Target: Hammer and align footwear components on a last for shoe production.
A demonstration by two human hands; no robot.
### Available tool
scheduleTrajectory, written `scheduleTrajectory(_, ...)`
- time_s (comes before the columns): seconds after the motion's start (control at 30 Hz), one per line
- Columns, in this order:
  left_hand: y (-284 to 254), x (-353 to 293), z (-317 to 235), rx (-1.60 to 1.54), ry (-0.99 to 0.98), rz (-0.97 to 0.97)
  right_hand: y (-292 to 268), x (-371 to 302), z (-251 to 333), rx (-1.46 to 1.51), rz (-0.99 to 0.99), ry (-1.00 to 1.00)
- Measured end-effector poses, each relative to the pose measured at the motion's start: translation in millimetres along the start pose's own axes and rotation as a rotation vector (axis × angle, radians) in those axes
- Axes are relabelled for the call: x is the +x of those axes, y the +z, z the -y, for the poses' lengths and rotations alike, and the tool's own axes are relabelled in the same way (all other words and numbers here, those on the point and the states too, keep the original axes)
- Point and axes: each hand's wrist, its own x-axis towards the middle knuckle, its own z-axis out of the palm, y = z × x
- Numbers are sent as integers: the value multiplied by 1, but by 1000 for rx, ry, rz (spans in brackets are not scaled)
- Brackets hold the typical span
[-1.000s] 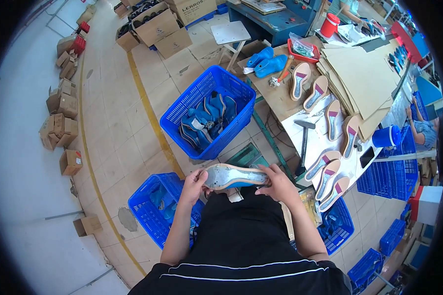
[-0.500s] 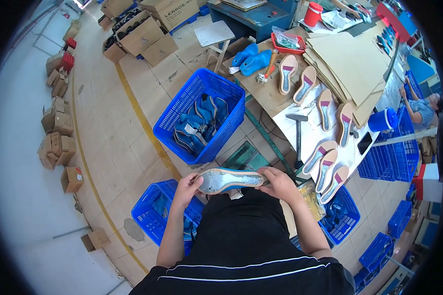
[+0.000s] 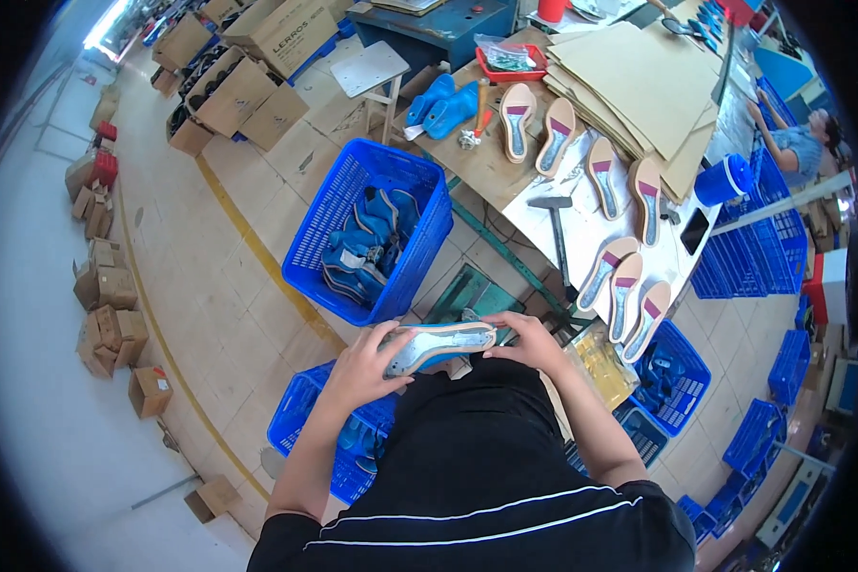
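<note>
In front of my waist I hold a blue shoe (image 3: 440,345) with its underside turned up. That underside is silvery grey with a pale rim. My left hand (image 3: 364,364) is closed round the wide end at the left, fingers over the far edge and thumb near me. At the narrower right end, my right hand (image 3: 527,345) grips the shoe with fingers at the far side. The face of the shoe turned down is mostly hidden. Several loose soles (image 3: 645,198) lie on the table to the right, beside a hammer (image 3: 559,234).
Just ahead stands a blue basket (image 3: 300,238) of blue shoe parts; other baskets (image 3: 286,419) (image 3: 691,367) flank me. On the table are cardboard sheets (image 3: 639,86), blue lasts (image 3: 451,110), a red tray (image 3: 534,69) and a blue jug (image 3: 722,179). A person (image 3: 796,148) sits far right.
My left hand has shifted from pinching the shoe's wide end to wrapping over it. My right hand has moved slightly left with the shoe. The whole view has turned a little.
</note>
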Motion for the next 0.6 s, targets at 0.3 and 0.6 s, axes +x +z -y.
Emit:
scheduleTrajectory(0.3,8,1,5,8,29,26,25,-13,-66,835,-18,219)
scheduleTrajectory(0.6,11,-1,2,-7,31,-18,22,-16,-57,830,-61,268)
